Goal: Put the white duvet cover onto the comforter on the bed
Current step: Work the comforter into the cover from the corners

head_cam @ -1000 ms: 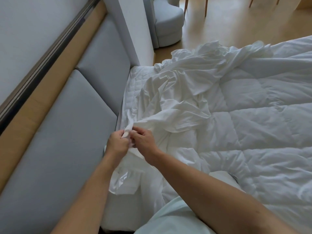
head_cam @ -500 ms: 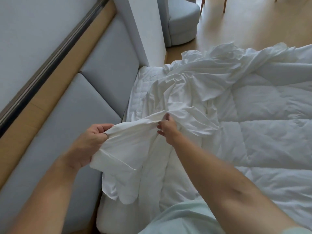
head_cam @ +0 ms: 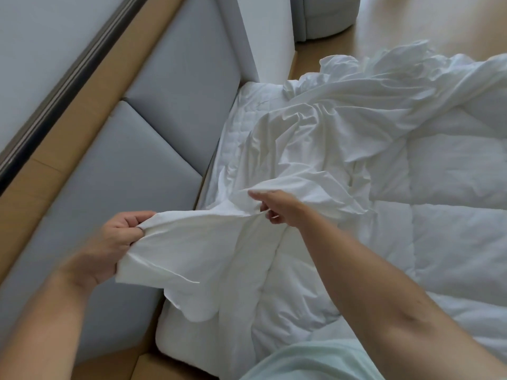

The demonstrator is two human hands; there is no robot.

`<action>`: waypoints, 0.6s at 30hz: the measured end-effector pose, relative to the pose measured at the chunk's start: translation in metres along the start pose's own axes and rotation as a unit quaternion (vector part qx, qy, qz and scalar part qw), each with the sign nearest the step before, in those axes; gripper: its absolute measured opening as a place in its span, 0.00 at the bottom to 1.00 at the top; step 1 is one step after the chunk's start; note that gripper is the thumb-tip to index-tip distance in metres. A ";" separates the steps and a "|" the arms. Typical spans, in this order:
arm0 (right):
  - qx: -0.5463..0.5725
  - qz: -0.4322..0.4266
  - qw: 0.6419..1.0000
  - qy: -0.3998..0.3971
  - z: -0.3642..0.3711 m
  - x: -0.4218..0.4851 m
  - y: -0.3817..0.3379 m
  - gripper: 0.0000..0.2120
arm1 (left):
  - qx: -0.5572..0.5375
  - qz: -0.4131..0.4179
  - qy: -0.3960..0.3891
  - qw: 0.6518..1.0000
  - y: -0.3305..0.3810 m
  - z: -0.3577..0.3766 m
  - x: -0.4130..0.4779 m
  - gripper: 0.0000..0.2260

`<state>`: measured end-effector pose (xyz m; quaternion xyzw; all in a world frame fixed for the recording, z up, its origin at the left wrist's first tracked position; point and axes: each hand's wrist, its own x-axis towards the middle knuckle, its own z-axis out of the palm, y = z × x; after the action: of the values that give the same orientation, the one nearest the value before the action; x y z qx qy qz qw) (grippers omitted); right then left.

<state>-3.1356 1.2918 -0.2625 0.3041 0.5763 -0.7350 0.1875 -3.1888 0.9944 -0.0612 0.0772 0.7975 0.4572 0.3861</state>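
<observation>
You stood at the corner of the bed (head_cam: 175,338) nearest the grey padded headboard (head_cam: 142,165), with both arms stretched out over it. Your left hand (head_cam: 109,242) had its grip clamped on an edge of the white duvet cover (head_cam: 315,138), fingers curled tight around a bunched fold and lifting it clear of the bed, out over the gap beside the headboard. Your right hand (head_cam: 282,208) pinched the same edge further along, thumb and fingers closed together on the cloth, so a short stretch of fabric ran taut between the two hands. Below that stretch a loose flap of the cover hung down, its lower hem rippled and falling over the corner of the mattress.

The rest of the duvet cover lay crumpled in a heap across the head end of the bed, trailing towards the far edge in long creased folds. The comforter (head_cam: 439,242), quilted in large puffy squares, was spread flat over the right-hand part of the bed, uncovered, with the heaped cover resting partly on top of it. A strip of the quilted mattress pad (head_cam: 241,127) showed along the headboard edge. Beyond the bed's far corner stood a white partition (head_cam: 269,37) and part of a grey armchair (head_cam: 323,15) on the wooden floor (head_cam: 439,23).
</observation>
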 end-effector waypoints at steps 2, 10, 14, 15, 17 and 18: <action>-0.047 0.020 0.998 -0.035 -0.004 -0.005 0.004 0.25 | 0.006 -0.011 -0.009 1.000 -0.001 0.004 0.005 0.22; -0.163 -0.094 0.981 -0.040 -0.009 -0.034 0.036 0.22 | 0.172 -0.059 -0.049 0.982 0.012 0.042 0.023 0.15; -0.258 -0.084 0.962 0.005 -0.006 -0.060 0.043 0.25 | 0.312 -0.052 -0.043 0.948 0.023 0.078 0.041 0.19; -0.281 -0.088 0.956 0.007 -0.006 -0.066 0.043 0.25 | 0.334 -0.034 -0.057 0.940 0.027 0.091 0.044 0.20; -0.298 -0.097 0.950 -0.006 -0.007 -0.074 0.044 0.23 | 0.365 0.052 -0.091 0.925 0.033 0.120 0.050 0.24; -0.296 -0.101 0.950 -0.014 -0.008 -0.081 0.040 0.20 | 0.357 0.102 -0.107 0.922 0.036 0.138 0.053 0.26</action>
<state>-3.0482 1.2830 -0.2389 0.1650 0.7932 -0.5503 0.2019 -3.1389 1.1327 -0.1007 0.3395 0.8498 0.1680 0.3666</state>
